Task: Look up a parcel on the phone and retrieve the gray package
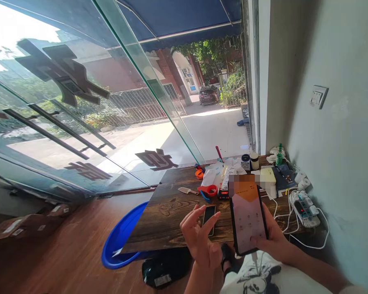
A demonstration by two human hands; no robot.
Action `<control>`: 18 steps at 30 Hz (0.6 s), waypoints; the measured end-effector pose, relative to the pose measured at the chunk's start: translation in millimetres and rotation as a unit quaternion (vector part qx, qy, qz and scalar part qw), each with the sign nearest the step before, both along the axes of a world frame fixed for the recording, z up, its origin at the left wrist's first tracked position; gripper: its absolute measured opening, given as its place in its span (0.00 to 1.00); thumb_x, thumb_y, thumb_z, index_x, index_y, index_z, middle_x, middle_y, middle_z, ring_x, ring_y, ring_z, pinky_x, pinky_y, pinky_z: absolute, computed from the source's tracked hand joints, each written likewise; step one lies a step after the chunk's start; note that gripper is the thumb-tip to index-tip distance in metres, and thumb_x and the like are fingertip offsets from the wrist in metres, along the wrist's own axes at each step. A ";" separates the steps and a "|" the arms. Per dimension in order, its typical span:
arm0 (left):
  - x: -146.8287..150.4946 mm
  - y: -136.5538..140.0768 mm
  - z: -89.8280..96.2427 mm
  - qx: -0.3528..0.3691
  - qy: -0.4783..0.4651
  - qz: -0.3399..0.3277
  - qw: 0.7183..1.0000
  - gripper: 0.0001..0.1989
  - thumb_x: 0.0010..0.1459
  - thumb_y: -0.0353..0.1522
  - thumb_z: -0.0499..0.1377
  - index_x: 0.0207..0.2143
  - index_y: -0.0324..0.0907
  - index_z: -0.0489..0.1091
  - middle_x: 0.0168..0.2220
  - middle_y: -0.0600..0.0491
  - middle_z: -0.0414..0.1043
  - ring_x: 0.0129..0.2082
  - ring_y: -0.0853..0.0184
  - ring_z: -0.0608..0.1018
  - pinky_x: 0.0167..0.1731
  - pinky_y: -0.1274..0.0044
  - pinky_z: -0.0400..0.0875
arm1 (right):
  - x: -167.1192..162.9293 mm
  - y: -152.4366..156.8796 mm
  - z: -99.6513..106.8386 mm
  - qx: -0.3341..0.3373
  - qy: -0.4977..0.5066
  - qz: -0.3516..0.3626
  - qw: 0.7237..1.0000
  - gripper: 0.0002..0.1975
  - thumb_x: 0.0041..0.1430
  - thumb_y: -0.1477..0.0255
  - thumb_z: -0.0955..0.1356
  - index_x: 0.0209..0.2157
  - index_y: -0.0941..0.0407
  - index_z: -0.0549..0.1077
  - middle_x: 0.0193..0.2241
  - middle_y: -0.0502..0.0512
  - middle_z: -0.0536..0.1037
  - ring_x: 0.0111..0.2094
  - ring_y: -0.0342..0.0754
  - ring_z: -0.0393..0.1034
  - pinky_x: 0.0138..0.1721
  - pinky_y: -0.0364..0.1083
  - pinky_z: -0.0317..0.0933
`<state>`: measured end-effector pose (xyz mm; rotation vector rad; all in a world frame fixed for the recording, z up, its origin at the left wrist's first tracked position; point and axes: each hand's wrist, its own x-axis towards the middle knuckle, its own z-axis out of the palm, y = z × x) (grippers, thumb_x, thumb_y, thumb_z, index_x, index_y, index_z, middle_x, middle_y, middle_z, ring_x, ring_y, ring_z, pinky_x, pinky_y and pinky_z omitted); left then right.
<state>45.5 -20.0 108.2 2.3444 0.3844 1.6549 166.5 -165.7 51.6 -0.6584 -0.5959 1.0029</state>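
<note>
We see the right hand (271, 239) gripping a lit smartphone (247, 214) upright, screen tilted toward us, cable hanging below. The left hand (199, 234) hovers empty, fingers spread, above a second phone (209, 218) lying flat on the wooden table (165, 212).

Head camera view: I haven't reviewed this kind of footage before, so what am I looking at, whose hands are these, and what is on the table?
There is no machine here. The single picture comes from a camera worn on a person's head, looking forward and down at their own two bare hands. The right hand holds a lit smartphone upright, with a white cable hanging from its bottom edge. The left hand hovers open, fingers spread, above a second, dark phone lying flat on the wooden table. Further back lie red-handled scissors, a small knife, and a white power strip. A blue tub sits under the table.
</note>
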 end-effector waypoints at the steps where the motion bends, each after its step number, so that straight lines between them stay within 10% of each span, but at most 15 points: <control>1: -1.2 0.3 -1.8 0.004 -0.008 0.000 1.000 0.30 0.67 0.55 0.44 0.42 0.46 0.78 0.51 0.44 0.65 0.53 0.53 0.69 0.57 0.57 0.68 | 0.6 -1.1 0.8 -0.002 0.003 0.000 1.000 0.57 0.52 0.61 0.79 0.72 0.49 0.42 0.58 0.65 0.76 0.57 0.59 0.73 0.58 0.59 0.66; 12: -6.0 0.8 -29.9 -0.086 0.049 -0.048 0.994 0.20 0.72 0.42 0.47 0.52 0.48 0.76 0.54 0.46 0.69 0.54 0.59 0.73 0.53 0.67 0.69 | 3.6 30.8 -4.9 -0.091 0.225 -0.044 0.969 0.34 0.49 0.41 0.72 0.49 0.50 0.76 0.44 0.57 0.84 0.48 0.59 0.79 0.47 0.55 0.74; 18: -3.4 -7.7 -73.8 -0.289 0.221 -0.238 0.901 0.29 0.68 0.45 0.54 0.69 0.53 0.60 0.66 0.44 0.62 0.65 0.52 0.67 0.62 0.60 0.65 | 30.7 44.4 -30.6 -0.129 0.297 -0.018 0.946 0.18 0.59 0.52 0.71 0.36 0.54 0.76 0.33 0.54 0.85 0.43 0.56 0.80 0.44 0.55 0.75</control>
